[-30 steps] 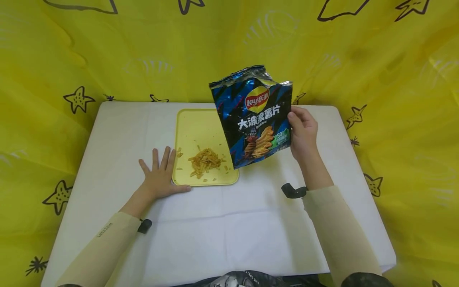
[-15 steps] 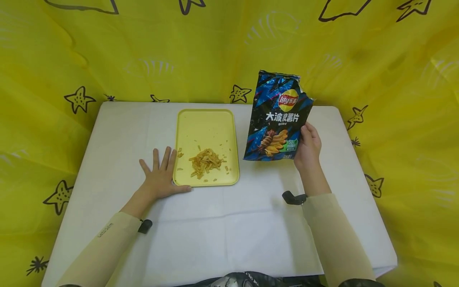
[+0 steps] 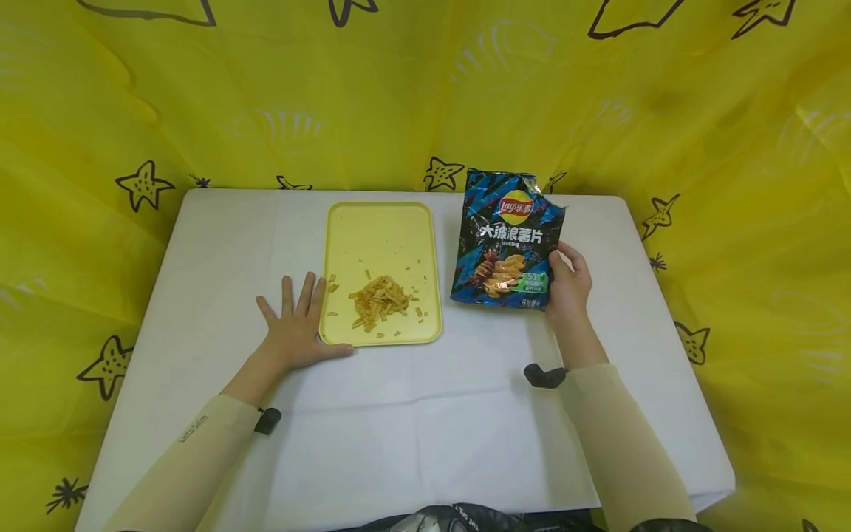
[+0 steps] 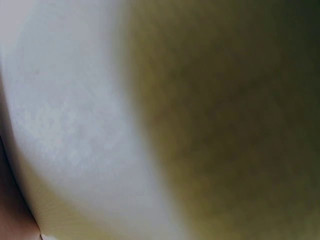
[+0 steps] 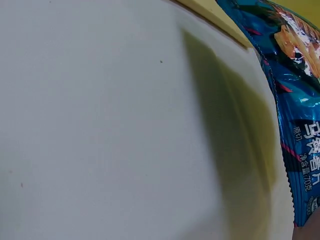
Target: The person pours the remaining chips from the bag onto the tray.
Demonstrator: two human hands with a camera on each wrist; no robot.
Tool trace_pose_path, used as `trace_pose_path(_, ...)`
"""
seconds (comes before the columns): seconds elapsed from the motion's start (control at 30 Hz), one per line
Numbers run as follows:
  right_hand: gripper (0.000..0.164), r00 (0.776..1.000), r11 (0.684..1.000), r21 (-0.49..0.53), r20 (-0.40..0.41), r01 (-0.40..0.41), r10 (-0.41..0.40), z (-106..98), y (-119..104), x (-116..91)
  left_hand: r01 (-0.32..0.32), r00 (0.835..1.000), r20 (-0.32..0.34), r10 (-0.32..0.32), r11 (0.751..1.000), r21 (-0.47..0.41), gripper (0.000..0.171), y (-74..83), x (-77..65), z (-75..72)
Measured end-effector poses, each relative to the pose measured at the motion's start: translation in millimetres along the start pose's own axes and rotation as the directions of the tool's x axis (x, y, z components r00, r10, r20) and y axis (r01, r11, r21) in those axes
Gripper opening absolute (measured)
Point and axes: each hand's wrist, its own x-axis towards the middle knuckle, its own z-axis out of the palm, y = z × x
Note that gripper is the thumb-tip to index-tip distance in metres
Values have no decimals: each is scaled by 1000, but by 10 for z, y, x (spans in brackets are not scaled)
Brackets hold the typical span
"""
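Observation:
My right hand point(image 3: 569, 290) grips a dark blue chip bag point(image 3: 508, 240) by its right edge, thumb across the printed front. The bag stands nearly upright to the right of the tray, its top right corner torn away. In the right wrist view the bag's bottom seam point(image 5: 299, 195) shows above the white table. A yellow rectangular tray point(image 3: 379, 229) lies on the table with a small heap of broken chips point(image 3: 380, 301) in its near half. My left hand point(image 3: 292, 332) lies flat with fingers spread, at the tray's near left corner. Blurred sleeve fills much of the left wrist view.
A white cloth covers the table point(image 3: 399, 428). Behind and beside it hangs a yellow curtain point(image 3: 266, 89) with drawn stars. Chip crumbs lie scattered around the heap inside the tray. Dark wrist cameras point(image 3: 545, 376) sit at both sleeves.
The right hand has carried the bag from over the tray's right side to the right and lowered it toward the table. The bag has turned more upright. The left hand has stayed put.

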Motion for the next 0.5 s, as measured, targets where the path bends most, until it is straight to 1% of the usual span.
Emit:
trace_pose_path(0.13,32,999,993,-103,0,-51,52,9,42,-23,3,1000,-1,-3,1000,5,130,1,-7,4)
trace_pose_path(0.27,33,996,971,-223,-10,-87,87,-22,116,-6,4,1000,-4,-4,1000,-1,130,7,-15,4)
trace_pose_path(0.33,34,995,951,-293,-16,-95,95,-49,164,10,3,1000,-7,-4,1000,-8,130,12,-23,1)
trace_pose_path(0.4,35,994,925,-367,-13,-103,106,-78,210,16,-1,1000,-7,1,1000,-12,131,14,-30,4)
trace_pose_path(0.5,39,995,883,-460,4,-91,104,-132,282,16,-3,1000,-1,3,1000,-9,131,18,-37,27)
